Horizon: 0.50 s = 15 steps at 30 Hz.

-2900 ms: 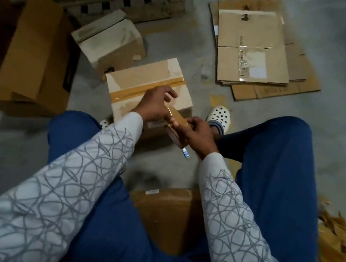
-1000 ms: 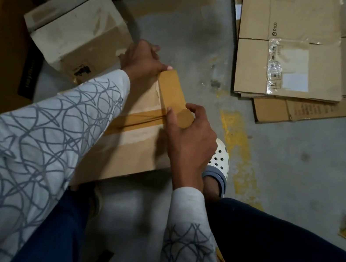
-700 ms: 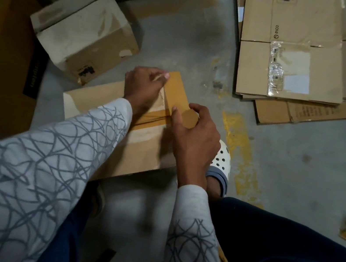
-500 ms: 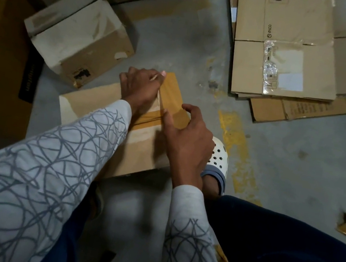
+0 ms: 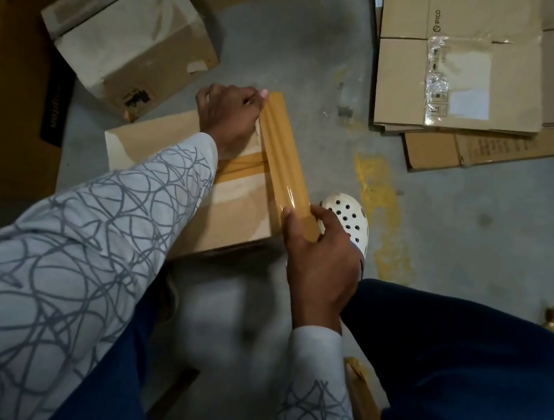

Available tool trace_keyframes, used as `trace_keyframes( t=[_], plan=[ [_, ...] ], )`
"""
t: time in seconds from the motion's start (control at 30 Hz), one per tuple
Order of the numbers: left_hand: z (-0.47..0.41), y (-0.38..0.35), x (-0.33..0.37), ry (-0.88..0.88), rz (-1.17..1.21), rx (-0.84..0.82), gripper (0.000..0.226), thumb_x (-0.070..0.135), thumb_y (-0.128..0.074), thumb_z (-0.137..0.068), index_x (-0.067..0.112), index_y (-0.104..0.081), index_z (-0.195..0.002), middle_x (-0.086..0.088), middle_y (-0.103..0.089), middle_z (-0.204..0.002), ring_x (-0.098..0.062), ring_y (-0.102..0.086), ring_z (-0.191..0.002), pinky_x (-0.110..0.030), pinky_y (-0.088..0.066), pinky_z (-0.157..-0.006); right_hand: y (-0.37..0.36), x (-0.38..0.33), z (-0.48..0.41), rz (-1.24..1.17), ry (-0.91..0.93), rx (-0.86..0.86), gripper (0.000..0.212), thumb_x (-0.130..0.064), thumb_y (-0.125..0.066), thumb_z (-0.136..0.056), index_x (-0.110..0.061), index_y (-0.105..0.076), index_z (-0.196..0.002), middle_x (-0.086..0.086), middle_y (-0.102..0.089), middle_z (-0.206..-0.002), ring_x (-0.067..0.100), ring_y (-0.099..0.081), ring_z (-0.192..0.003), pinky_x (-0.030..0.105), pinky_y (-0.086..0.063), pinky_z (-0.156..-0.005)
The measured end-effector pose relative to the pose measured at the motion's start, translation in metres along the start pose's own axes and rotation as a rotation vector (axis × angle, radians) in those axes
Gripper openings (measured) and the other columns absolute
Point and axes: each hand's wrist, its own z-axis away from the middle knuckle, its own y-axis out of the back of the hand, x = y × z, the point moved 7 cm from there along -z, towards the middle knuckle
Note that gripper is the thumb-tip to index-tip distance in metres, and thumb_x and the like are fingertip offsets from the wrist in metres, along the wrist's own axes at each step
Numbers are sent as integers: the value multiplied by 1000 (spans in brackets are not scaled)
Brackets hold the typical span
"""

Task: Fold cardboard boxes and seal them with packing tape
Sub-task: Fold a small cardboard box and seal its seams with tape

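On the concrete floor (image 5: 297, 46), between the person's knees, the folded cardboard box (image 5: 137, 152) lay with one tape band (image 5: 238, 166) already across its top. Half a second before, the right hand (image 5: 322, 258) had been near the middle of the box's right edge with only a short run of tape out. Now it had drawn back to the near corner, and the packing tape (image 5: 282, 159) stretched as a long, slightly creased strip down that whole edge. That probably meant the strip was long enough to cover the edge, leaving it to be pressed flat and cut.

The left hand (image 5: 227, 116) stayed at the far corner, its fingers (image 5: 251, 94) curled and pinching the strip's free end against the cardboard. The right hand's fingers (image 5: 326, 218) were wrapped round the tape roll (image 5: 306, 222), which was mostly hidden in the palm, just off the box's near right corner and beside a white clog (image 5: 348, 218). Between the two hands the strip looked raised off the box, not yet stuck down. Flattened cartons (image 5: 461, 57) lay well apart to the right.
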Motion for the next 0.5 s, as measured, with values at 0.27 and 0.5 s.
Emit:
trace_keyframes(
  t=[0.27, 0.5],
  plan=[
    [5, 6, -9, -29, 12, 1, 46, 59, -24, -101, 32, -56, -81, -3, -68, -99, -29, -51, -118, -46, -23, -114, -15, 48, 11, -22, -166, -16, 34, -54, -57, -96, -38, -64, -124, 0, -67, -115, 19, -63, -99, 39, -54, -83],
    [7, 1, -8, -38, 22, -35, 51, 57, -21, -103, 34, -66, -99, 0, -65, -117, -26, -46, -126, -47, -20, -116, -28, 45, 9, -62, -190, -8, 34, -51, -55, -99, -37, -61, -129, 0, -62, -109, 26, -61, -112, 35, -44, -80]
  ],
)
